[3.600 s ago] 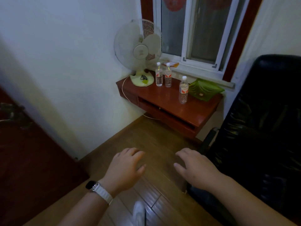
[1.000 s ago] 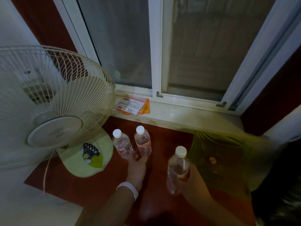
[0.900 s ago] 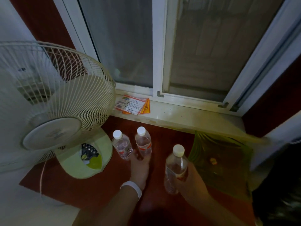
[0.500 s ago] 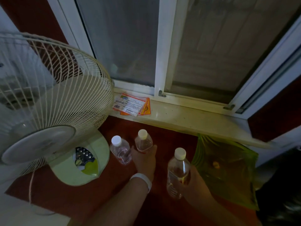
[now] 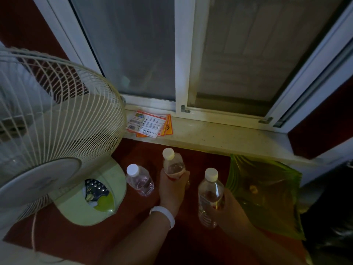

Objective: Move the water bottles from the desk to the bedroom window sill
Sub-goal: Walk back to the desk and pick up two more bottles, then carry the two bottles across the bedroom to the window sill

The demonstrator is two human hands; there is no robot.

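Three clear water bottles with white caps are over the red-brown desk (image 5: 80, 238). My left hand (image 5: 172, 190) grips the middle bottle (image 5: 172, 165) around its red label; whether it still touches the desk is unclear. My right hand (image 5: 229, 211) is closed around the right bottle (image 5: 209, 194), held upright. The left bottle (image 5: 140, 180) stands alone on the desk beside the fan base. The pale window sill (image 5: 219, 136) runs just beyond the bottles, below the white window frame.
A cream desk fan (image 5: 57, 115) with a green base (image 5: 95, 199) fills the left side. Printed cards (image 5: 149, 124) lie on the sill's left end. A green glass dish (image 5: 267, 192) sits at the right, with a black chair (image 5: 332, 226) beyond it.
I have come up to the desk from across the room. My right hand took the right bottle first; my left hand has since closed around the middle bottle and drawn it up and away from the left one.
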